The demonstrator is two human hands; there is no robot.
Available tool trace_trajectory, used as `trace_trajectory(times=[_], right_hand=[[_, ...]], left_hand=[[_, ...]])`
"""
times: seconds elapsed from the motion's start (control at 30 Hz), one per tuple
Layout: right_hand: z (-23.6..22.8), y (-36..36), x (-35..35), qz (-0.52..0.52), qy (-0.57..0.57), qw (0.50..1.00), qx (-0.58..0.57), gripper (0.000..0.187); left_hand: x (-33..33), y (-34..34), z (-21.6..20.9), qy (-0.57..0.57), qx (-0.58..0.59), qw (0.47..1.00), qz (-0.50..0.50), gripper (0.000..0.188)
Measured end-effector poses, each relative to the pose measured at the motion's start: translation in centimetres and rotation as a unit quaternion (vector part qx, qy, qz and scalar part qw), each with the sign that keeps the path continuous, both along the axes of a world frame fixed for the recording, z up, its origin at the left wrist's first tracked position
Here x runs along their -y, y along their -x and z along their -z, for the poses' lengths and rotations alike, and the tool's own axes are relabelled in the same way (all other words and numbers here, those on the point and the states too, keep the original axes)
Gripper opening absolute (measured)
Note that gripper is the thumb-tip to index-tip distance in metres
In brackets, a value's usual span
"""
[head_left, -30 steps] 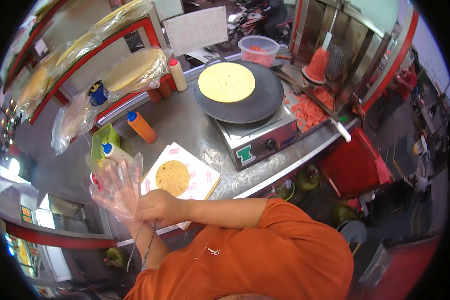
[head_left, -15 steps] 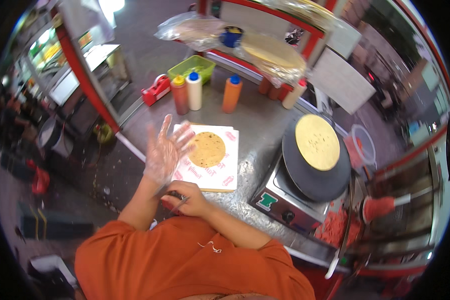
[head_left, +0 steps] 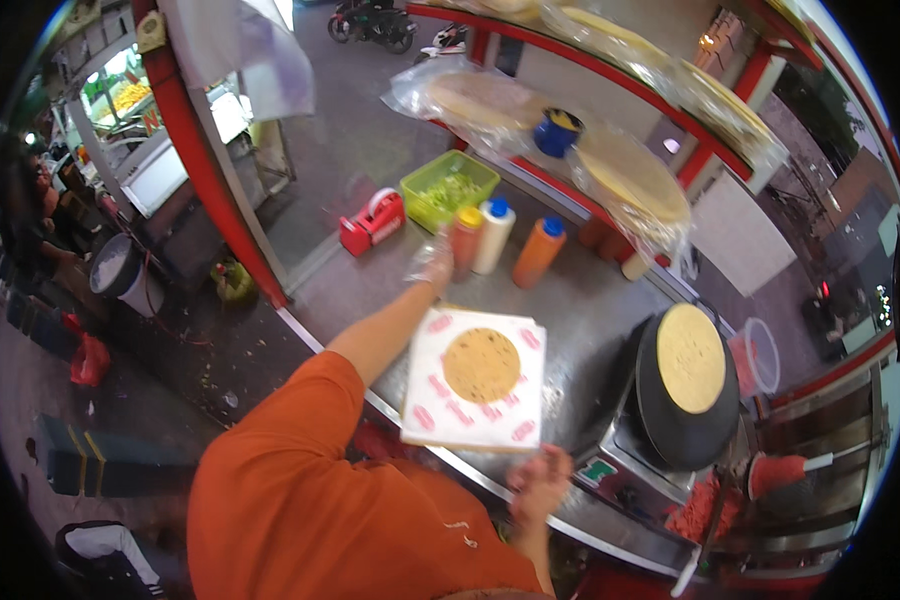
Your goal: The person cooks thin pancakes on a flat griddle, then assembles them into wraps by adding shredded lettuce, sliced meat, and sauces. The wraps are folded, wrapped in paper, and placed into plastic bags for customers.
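Note:
My left hand (head_left: pixel 433 264), in a clear plastic glove, stretches out beside a red sauce bottle (head_left: pixel 465 243) with a yellow cap. Its fingers are blurred, and whether they touch the bottle cannot be made out. A white bottle (head_left: pixel 493 237) and an orange one (head_left: pixel 539 254), both blue-capped, stand to the right. Bare and somewhat blurred, my right hand (head_left: pixel 542 485) is at the counter's front edge, fingers loosely apart with nothing visible in them. Between my hands a browned round flatbread (head_left: pixel 482 366) lies flat on printed white paper (head_left: pixel 440 425).
A pale flatbread (head_left: pixel 691 358) rests on the black round griddle (head_left: pixel 660 425) at right. Beside it are shredded red food (head_left: pixel 705 508) and a long knife (head_left: pixel 687 572). A green basket of shredded greens (head_left: pixel 450 190) and a red tape dispenser (head_left: pixel 372 222) stand behind. Bagged flatbreads (head_left: pixel 630 180) sit on the shelf.
My left hand has gone from beside the paper forward to the bottles. My right hand has left my left wrist and moved right, below the paper. The view has shifted.

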State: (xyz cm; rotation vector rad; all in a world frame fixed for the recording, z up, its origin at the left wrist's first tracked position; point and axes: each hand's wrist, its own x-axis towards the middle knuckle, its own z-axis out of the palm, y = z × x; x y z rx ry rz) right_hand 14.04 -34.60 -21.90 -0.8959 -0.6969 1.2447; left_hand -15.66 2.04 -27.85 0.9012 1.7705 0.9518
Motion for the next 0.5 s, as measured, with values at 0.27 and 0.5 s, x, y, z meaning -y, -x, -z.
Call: trace_trajectory(times=[0.27, 0.5], right_hand=[[-10.0, -8.9, 5.6, 0.315, 0.022, 0.933, 0.175, 0.054], [-5.8, -1.3, 7.6, 0.330, 0.059, 0.923, 0.188, 0.053]], left_hand=[[-4.9, 3.1, -7.3, -0.317, -0.088, 0.936, 0.123, 0.030], [-18.0, 4.6, -15.6, -0.079, -0.555, 0.650, 0.513, 0.035]])
